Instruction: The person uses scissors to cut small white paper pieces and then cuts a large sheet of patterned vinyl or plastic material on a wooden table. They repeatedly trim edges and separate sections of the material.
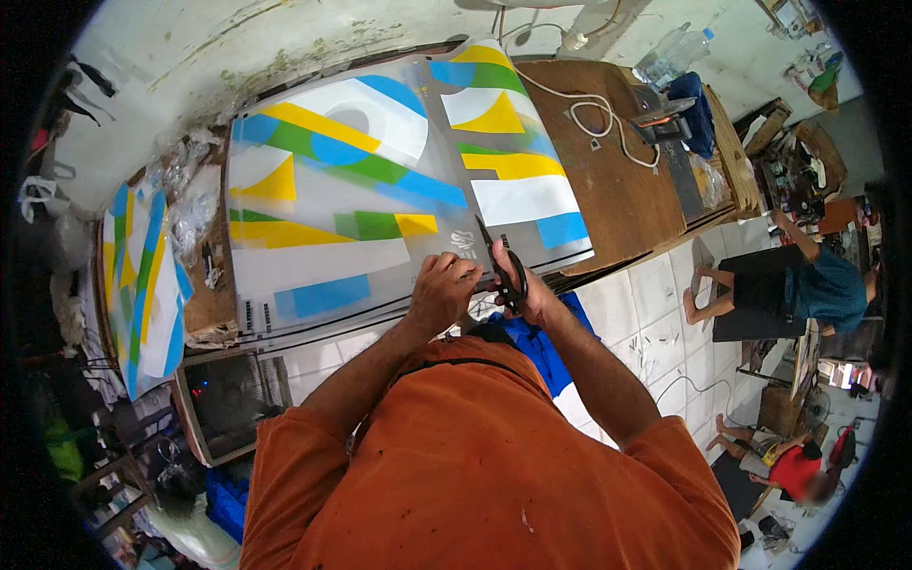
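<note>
The right hand [532, 290] is clamped on black scissors [502, 266] at the printed sheet's [332, 199] near edge; the left hand [442, 290] presses curled fingers on the sheet atop the wooden table [617, 180].

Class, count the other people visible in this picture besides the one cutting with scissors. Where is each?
2. One person in a teal shirt sits on the floor at the right; another in a red shirt sits lower right. Others may be hidden beyond the rim.
</note>
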`<state>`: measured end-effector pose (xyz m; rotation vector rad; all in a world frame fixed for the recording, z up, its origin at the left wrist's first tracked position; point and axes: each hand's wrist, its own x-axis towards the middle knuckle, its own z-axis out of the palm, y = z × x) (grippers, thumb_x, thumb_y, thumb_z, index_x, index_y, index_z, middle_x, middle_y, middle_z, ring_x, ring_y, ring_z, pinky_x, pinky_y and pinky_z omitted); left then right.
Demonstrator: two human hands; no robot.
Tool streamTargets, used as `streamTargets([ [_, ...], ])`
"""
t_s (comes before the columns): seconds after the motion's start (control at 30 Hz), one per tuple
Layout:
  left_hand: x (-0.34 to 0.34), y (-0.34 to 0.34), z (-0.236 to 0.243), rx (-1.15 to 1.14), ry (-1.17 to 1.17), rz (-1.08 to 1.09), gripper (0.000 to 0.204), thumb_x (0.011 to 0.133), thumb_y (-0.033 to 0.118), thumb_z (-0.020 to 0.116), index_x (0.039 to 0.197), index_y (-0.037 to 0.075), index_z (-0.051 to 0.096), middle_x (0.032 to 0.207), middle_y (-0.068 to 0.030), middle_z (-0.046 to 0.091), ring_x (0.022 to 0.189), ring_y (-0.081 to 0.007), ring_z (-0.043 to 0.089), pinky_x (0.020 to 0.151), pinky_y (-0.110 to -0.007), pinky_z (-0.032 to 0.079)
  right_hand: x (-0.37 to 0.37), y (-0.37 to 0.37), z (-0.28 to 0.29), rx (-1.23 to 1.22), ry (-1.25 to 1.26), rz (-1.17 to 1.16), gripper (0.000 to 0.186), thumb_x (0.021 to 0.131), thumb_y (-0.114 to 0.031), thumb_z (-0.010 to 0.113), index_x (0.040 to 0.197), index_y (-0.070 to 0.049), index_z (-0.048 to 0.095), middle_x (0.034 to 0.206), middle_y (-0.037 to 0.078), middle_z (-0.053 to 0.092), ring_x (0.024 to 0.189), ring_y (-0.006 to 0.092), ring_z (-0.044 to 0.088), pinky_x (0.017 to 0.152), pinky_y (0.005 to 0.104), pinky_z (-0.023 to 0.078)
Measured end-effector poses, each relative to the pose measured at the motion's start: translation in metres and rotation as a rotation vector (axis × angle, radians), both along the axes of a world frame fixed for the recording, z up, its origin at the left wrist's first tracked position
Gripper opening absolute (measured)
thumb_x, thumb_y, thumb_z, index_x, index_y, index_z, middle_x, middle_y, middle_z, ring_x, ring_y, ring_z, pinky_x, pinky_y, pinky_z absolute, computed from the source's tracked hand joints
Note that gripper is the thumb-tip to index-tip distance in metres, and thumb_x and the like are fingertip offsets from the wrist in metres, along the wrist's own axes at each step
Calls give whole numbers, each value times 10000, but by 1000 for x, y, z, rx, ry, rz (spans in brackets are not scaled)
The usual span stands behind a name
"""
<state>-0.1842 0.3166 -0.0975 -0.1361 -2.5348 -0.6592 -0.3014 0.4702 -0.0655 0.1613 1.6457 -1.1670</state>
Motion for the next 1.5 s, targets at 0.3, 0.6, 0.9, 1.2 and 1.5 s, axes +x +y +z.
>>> streamTargets([
  [0.3, 1, -7, 18, 44, 48, 17, 347, 690, 49, 759, 1034, 66, 717, 989, -32, 620, 897, -234, 591, 730, -382, 463, -41, -40, -9, -94, -8, 76, 785, 745, -923, 493, 868, -149, 512, 671, -25, 414, 504, 118, 431, 422, 288, 324],
  [0.6, 1, -17, 46, 134, 42, 25, 403, 664, 19, 742, 1063, 63, 706, 997, -56, 617, 876, -256, 589, 728, -392, 477, -81, -111, -8, -248, -16, 32, 761, 831, -870, 441, 859, -132, 622, 582, -35, 519, 422, 92, 464, 367, 252, 333],
  [0.9, 2, -25, 77, 212, 5, 62, 409, 703, 48, 752, 1108, 70, 701, 1006, -39, 623, 910, -233, 589, 736, -373, 477, -140, -185, -14, -301, -1, 128, 945, 789, -900, 453, 1339, -136, 544, 1012, 70, 643, 864, 187, 618, 678, 366, 539],
  [1.2, 3, -27, 91, 305, 6, 86, 488, 657, 58, 761, 1140, 80, 697, 1044, -45, 622, 917, -248, 597, 753, -394, 497, -173, -233, -22, -384, -10, 67, 963, 820, -863, 468, 1416, -109, 514, 1346, 136, 586, 1192, 287, 572, 985, 460, 487],
  [1.5, 7, -26, 93, 332, 31, 102, 582, 589, 70, 742, 1169, 75, 689, 1067, -56, 621, 928, -267, 598, 761, -407, 503, -197, -256, -28, -385, -48, 18, 856, 792, -854, 534, 1283, -156, 600, 1084, 64, 674, 941, 232, 642, 783, 425, 550],
])
